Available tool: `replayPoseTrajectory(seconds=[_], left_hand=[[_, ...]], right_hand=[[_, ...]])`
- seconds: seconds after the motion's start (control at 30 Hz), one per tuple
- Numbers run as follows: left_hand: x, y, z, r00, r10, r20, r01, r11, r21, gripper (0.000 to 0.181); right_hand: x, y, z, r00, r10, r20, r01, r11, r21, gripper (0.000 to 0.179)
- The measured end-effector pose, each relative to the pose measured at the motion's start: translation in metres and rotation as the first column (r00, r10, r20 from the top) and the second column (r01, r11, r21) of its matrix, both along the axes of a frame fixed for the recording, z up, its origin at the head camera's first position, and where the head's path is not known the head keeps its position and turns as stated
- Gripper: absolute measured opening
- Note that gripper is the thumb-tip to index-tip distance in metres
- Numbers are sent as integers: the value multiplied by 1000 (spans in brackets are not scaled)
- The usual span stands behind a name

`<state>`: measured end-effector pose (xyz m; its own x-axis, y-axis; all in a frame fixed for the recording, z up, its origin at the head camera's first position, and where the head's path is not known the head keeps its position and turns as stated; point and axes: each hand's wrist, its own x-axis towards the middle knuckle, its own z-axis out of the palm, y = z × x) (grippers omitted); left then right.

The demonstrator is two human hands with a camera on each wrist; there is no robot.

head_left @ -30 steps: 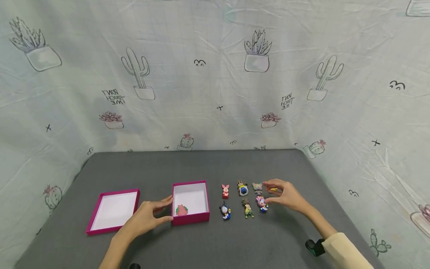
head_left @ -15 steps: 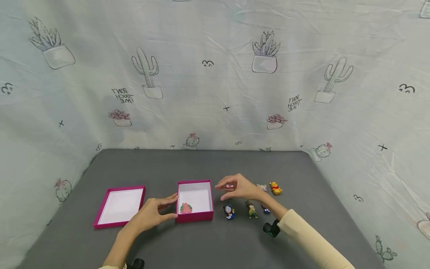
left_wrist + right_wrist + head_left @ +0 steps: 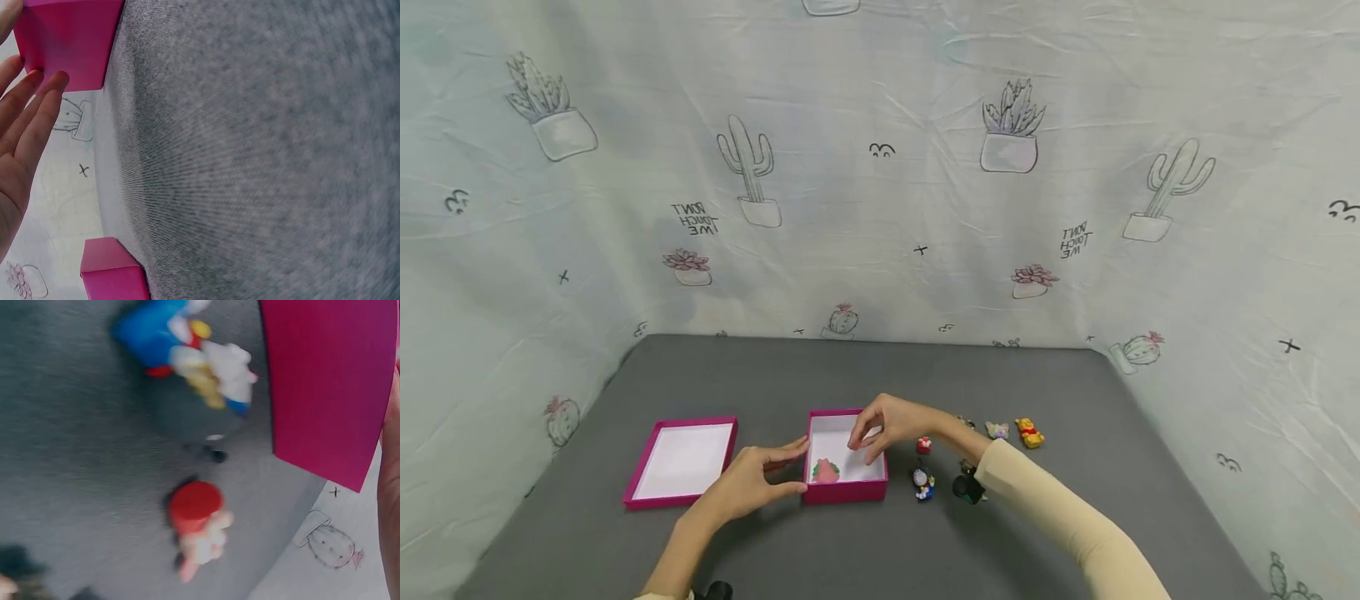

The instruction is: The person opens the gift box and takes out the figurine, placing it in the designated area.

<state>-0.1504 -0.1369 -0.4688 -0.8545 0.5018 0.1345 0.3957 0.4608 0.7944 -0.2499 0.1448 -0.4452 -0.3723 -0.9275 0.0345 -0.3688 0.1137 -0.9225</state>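
Observation:
A magenta box with a white inside stands open in the middle of the table. Inside, a pink and green figurine lies at the near left corner. My left hand touches the box's left side; its straight fingers show against the magenta wall in the left wrist view. Over the right half of the box is my right hand, fingers bent and apart from the thumb, with nothing visible between them. Right of the box are a red and pink piglet figurine and a dark-headed blue figurine.
The box lid lies at the left, white inside up. Further right are a yellow bear figurine and a pale big-eared figurine. My right forearm hides other figurines. A printed cloth hangs behind the grey table.
My right hand has left the yellow bear figurine at the far right and moved leftward, past the piglet, to above the box. My left hand stays at the box's side.

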Motion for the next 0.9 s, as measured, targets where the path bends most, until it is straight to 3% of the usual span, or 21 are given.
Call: replayPoseTrajectory(seconds=[0.2,0.43,0.73,0.8,0.9], left_hand=[[0,1,-1,1000,5,0,-5,1000,-13,67],[0,-1,-1,999,10,33,-10,1000,6,66],[1,0,2,999,22,26,-23,1000,11,64],[1,0,2,999,23,29,-23,1000,13,64],[0,0,1,999,19,30,-19,1000,8,65]], right_hand=[[-6,-27,2,994,109,32,-110,994,29,23],[-1,-51,0,968,226,114,-233,971,53,22],[13,-62,-6,967,177,182,-194,977,83,19],[13,-62,-7,972,178,150,-191,978,78,17],[7,-54,-4,990,139,32,-140,989,36,17]])
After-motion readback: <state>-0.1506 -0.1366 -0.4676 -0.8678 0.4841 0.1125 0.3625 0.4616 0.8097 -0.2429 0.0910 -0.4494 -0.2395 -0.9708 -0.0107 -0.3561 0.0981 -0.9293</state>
